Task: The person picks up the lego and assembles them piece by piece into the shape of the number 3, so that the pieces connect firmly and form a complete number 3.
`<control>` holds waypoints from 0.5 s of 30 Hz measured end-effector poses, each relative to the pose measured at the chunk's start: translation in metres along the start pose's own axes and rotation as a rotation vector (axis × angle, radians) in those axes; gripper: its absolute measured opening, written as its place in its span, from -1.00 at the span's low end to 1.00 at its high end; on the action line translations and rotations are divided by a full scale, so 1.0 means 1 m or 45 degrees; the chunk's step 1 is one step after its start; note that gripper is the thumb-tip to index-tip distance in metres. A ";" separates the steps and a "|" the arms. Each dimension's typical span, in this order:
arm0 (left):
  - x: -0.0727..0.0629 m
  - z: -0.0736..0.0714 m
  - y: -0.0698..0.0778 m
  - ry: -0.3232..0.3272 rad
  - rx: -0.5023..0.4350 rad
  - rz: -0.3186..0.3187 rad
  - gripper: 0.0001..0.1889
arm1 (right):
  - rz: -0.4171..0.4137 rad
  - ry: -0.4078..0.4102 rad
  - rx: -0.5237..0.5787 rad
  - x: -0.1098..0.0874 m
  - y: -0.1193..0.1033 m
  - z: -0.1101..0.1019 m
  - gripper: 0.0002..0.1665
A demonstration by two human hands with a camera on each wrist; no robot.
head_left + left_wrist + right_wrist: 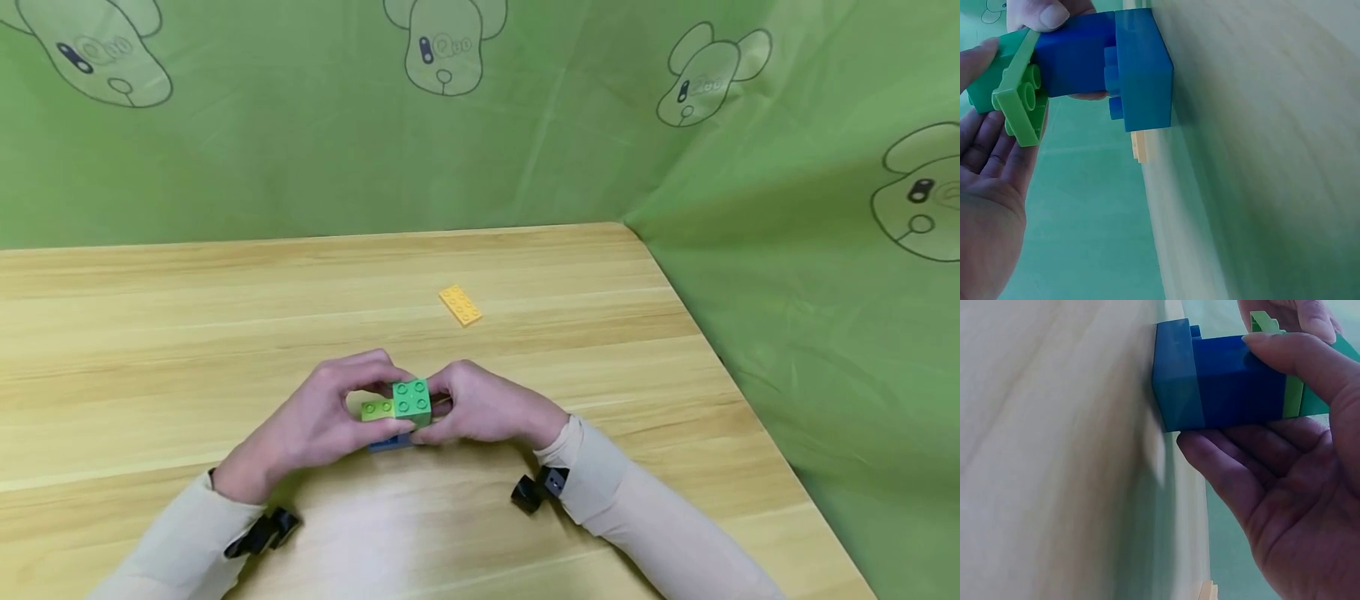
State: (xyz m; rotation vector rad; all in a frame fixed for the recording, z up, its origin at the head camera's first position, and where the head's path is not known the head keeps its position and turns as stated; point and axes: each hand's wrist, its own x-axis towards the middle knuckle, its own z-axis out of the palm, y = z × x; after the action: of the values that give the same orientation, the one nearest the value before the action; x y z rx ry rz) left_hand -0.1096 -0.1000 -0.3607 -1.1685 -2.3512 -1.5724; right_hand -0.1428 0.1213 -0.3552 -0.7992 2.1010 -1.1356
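Both hands meet at a small stack of toy building bricks. On top is a green brick, and under it a light green plate juts out to the left. Below these come a dark blue brick and a lighter blue brick, lowest and close to the tabletop. My left hand pinches the green brick between thumb and fingers. From the other side, my right hand grips the dark blue brick, its thumb on one face and fingers on the opposite one. In the head view the hands hide most of the blue bricks.
A flat yellow-orange studded plate lies on the wooden table beyond the hands. A green cloth with printed bear heads borders the table at the back and right. Black devices are strapped at both wrists.
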 end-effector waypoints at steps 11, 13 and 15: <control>0.001 0.000 0.002 0.018 0.123 -0.029 -0.63 | -0.010 0.008 0.069 -0.002 0.002 0.002 -0.73; 0.000 0.000 0.001 0.018 0.125 -0.023 -0.63 | -0.020 -0.001 0.059 -0.002 0.003 0.002 -0.71; -0.001 0.000 0.000 0.012 0.116 -0.020 -0.63 | -0.034 -0.018 0.050 -0.002 0.004 0.002 -0.69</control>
State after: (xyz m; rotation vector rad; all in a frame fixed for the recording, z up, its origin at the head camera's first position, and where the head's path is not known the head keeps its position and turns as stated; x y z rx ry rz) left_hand -0.1090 -0.1001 -0.3612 -1.1236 -2.4043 -1.4546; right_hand -0.1407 0.1238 -0.3585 -0.8171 2.0560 -1.1784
